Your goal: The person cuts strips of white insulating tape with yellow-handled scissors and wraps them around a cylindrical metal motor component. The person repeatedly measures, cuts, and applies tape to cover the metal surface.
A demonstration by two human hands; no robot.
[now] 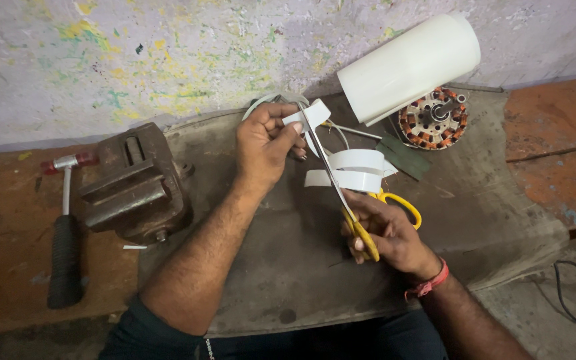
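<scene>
Head view is showing the left hand [265, 143] pinching a white strip [311, 117] taut, up off the tabletop [288, 267], so the blades can be biting cleanly. Right hand [385, 233] is gripping the yellow-handled scissors [361, 230], fingers clamped through the loops, blades reaching up to the strip just beside the left fingertips. Cut curls [355, 170] are hanging between both hands.

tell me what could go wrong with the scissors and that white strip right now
1. The scissors blades run close to the left hand fingers pinching the white strip; a slip could nick them.
2. The curled strips lie near the blades and might get cut by accident.
3. The white roll leans on the motor core and could roll off.
</scene>
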